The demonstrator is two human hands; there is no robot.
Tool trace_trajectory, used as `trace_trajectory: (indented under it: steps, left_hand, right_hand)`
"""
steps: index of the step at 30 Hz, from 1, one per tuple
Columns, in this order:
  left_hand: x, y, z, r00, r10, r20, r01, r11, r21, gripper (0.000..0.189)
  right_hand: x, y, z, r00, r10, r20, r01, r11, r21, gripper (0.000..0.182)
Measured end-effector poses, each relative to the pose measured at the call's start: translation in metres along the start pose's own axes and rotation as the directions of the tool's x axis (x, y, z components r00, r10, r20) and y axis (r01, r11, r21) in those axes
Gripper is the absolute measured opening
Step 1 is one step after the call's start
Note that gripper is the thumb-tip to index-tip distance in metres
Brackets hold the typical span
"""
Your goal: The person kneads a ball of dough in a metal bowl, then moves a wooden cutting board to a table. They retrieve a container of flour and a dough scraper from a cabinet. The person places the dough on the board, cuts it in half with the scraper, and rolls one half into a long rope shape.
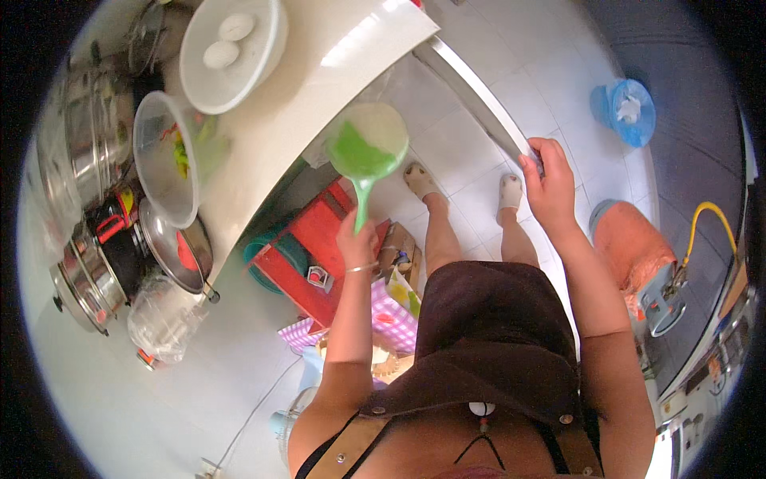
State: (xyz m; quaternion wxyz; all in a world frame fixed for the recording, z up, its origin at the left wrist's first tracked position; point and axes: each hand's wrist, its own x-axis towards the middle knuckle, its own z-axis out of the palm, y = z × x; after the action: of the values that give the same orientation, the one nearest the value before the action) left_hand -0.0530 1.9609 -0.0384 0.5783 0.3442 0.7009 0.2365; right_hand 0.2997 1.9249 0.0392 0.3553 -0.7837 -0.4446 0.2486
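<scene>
My left hand [357,239] is closed round the handle of a green ladle [368,143], whose bowl hangs beside the edge of the white countertop [323,90]. Something pale lies in part of that bowl; I cannot tell what it is. My right hand [547,173] grips the end of a long metal strip or bar [479,90], which runs towards the counter's corner. On the counter stands a white bowl [200,90] holding two white round pieces [221,54]. Beside it a clear plastic bowl [194,161] has green and red food near it or in it.
A lidded pan [206,251], a steel pot [90,287] and a plastic bag [164,317] stand at the left. Below the counter are a red rack [299,293] and a teal bucket [257,263]. A blue bin [640,114] and an orange-covered gas cylinder [634,245] stand at right.
</scene>
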Motion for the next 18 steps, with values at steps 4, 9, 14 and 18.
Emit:
trace_trajectory:
  steps: [4, 9, 14, 18]
  left_hand:
    - [-0.045, -0.027, -0.044, 0.994, -0.081, 0.078, 0.097, 0.969, -0.229, 0.037]
    - [-0.098, -0.04, -0.094, 0.981, -0.143, 0.128, 0.186, 0.876, -0.445, 0.051]
    - [-0.171, -0.021, -0.146, 0.987, -0.016, 0.161, 0.122, 0.725, -0.678, 0.057]
    - [-0.203, 0.004, -0.175, 0.993, 0.098, 0.062, -0.019, 0.663, -0.749, 0.061]
  right_hand:
    - [-0.011, -0.01, 0.01, 0.999, 0.034, 0.009, -0.034, 0.999, 0.027, 0.019]
    - [-0.034, -0.028, 0.041, 0.99, 0.133, 0.039, -0.137, 0.982, 0.127, 0.02]
    - [-0.057, -0.04, 0.073, 0.762, 0.346, 0.547, -0.503, 0.849, 0.162, 0.016]
    - [-0.066, -0.083, 0.12, 0.454, 0.338, 0.825, -0.866, 0.384, 0.319, 0.018]
